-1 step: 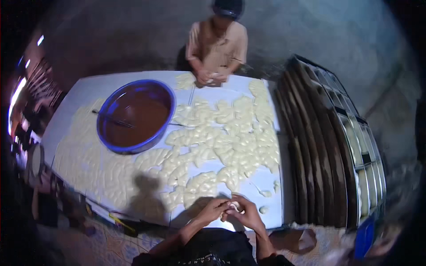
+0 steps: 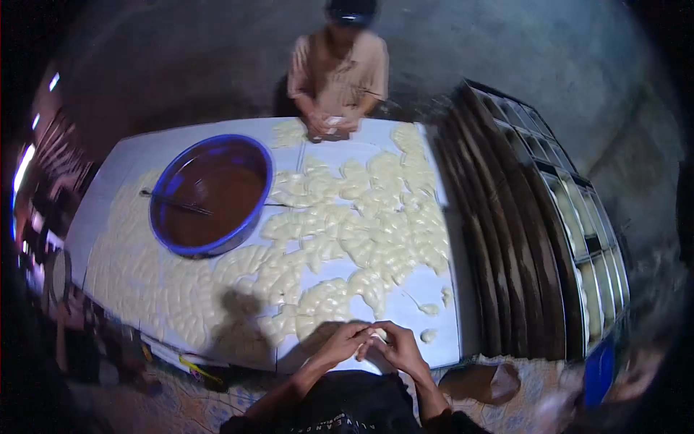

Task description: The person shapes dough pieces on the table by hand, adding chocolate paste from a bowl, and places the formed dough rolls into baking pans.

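Fingers of our right hand are bent closed on a small pale piece at the lower middle of the head view. Our left hand meets it there, fingertips curled in against the same spot; the hands overlap so closely that we cannot tell whether the left one grips the piece too. We hold both over the near edge of a white table, our forearms rising from the bottom of the frame beside a black shirt. Across the middle and lower left we see the table spread with glossy pale pieces, many touching, with bare patches between, and one lone lump lies near our right hand, on its right. Left of centre we have a round blue basin of brown liquid, a whisk leaning in it with its handle over the left rim. At the upper middle a co-worker in a dark cap and light short-sleeved shirt stands at the far edge, hands together around something white, too blurred for us to name. Along the right side dark trays stand in a row, and beyond them we make out compartments with long pale rolls in several
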Demonstrator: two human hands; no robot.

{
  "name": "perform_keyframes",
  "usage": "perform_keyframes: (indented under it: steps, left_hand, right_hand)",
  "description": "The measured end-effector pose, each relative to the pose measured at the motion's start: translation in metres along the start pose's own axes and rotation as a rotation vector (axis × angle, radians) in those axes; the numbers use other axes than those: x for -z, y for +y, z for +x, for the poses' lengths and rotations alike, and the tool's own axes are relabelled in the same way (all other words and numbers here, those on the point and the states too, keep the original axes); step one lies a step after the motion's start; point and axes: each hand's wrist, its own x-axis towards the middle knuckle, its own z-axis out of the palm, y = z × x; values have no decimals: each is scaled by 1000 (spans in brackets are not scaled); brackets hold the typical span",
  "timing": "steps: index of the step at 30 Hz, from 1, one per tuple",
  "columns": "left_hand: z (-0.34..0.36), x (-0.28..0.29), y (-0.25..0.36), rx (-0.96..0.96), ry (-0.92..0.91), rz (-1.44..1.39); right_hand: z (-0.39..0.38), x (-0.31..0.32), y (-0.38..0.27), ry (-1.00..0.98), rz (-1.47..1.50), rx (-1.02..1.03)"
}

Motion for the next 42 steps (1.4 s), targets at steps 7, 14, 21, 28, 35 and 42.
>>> perform_keyframes:
  steps: [7,14,21,28,35,42]
  left_hand:
    - [7,77,-23,379,45,-27]
    - [-19,122,-43,-287,244,-803]
    - [-8,34,32,-229,63,-858]
    - [16,14,11,-334,210,-770]
    - [-26,31,15,-513,476,-87]
    - [-18,27,13,-493,933,82]
  right_hand:
    - [-39,83,10,-79,-51,-81]
    - [-73,126,139,468,659,-247]
    - [-38,51,63,405,133,-48]
    - [24,-49,-8,148,137,200]
    - [57,-43,-21,83,117,307]
    - [79,-86,-16,184,406,268]
